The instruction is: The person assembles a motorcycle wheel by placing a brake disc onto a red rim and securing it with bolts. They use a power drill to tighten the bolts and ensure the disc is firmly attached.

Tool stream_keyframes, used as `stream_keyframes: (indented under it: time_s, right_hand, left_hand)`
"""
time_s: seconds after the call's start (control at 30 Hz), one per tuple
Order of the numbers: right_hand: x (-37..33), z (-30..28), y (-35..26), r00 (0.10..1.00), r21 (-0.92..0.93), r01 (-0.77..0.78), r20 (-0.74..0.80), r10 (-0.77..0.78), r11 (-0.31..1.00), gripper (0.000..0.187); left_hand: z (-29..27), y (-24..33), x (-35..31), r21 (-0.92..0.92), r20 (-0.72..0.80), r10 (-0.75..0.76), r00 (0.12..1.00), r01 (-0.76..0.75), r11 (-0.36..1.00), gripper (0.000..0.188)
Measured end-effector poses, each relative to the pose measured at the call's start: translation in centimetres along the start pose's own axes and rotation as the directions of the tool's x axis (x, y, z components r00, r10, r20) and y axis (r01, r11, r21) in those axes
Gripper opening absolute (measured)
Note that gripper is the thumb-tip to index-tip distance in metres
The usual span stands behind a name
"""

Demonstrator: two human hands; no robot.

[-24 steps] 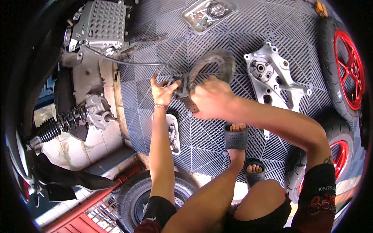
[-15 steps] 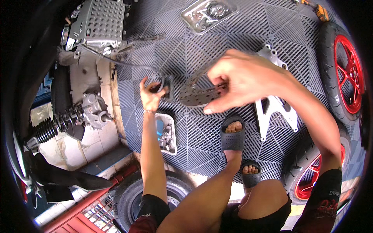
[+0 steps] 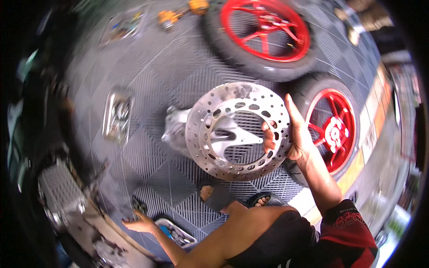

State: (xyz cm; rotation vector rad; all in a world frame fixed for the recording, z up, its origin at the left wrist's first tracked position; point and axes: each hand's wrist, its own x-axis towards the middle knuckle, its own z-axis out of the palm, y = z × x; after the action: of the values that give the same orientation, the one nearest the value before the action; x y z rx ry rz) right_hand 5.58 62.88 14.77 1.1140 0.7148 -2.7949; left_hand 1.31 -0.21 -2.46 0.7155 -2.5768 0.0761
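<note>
The person's left hand (image 3: 142,222), low in the view, has its fingers spread apart beside a small dark part (image 3: 139,204) on the floor; blur hides whether they touch it. Just right of that forearm lies a shallow white rectangular tray (image 3: 195,244) holding a blue item and small metal pieces. The person's right hand (image 3: 298,140) grips a round silver metal brake disc (image 3: 199,134) drilled with many holes: the thumb lies along the outer edge, and the fingers pass behind the ring, their tips showing in the central opening. The disc is held up in front of the person, above two dark rubber slide sandals (image 3: 219,196) on the feet. Beyond it, partly hidden and seen through its opening, a silver cast-metal bracket (image 3: 177,129) lies on the grey ribbed tile floor (image 3: 152,80). Right of the disc, behind the right hand, is a red spoked wheel with a black tyre (image 3: 334,128). Well to the left sits a shiny metal rectangular tray (image 3: 106,118) of small parts. Farther off lie a second red spoked wheel (image 3: 270,20) and a blurred yellow tool (image 3: 167,18).
</note>
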Motion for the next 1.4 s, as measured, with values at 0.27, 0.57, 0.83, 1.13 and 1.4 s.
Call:
stream_keyframes:
  time_s: [0.27, 0.57, 0.83, 1.13, 1.4]
  right_hand:
    - [-10.3, -9.6, -0.5, 0.931, 0.162, 0.286, -0.281, -0.234, 0.944, 0.087]
    - [-23.7, -8.5, -3.4, 0.658, -0.899, 0.41, 0.175, -0.732, 0.154, 0.077]
    - [-27.3, -16.9, -2.3, 0.49, -0.824, -0.231, 0.361, -0.794, -0.517, 0.061]
    - [-13.2, -34.8, -3.0, 0.117, -0.5, 0.589, -0.725, -0.679, 0.635, 0.028]
    - [-11.6, -42.6, -7.9, 0.119, -0.745, 0.379, -0.549, -0.827, 0.549, 0.032]
  left_hand:
    - [-16.1, 41.8, -10.4, -0.88, 0.136, 0.97, 0.203, 0.474, 0.024, 0.075]
    - [-21.5, 53.8, -23.1, 0.073, -0.03, 0.474, -0.88, 0.471, 0.879, 0.056]
    - [-25.8, 57.8, -31.4, -0.286, -0.087, 0.618, -0.781, 0.614, 0.736, 0.071]
    - [-20.2, 61.1, -41.5, -0.756, -0.089, 0.847, -0.523, 0.59, 0.285, 0.073]
    - [-21.3, 58.6, -44.6, -0.888, 0.057, 0.907, -0.417, 0.394, 0.237, 0.077]
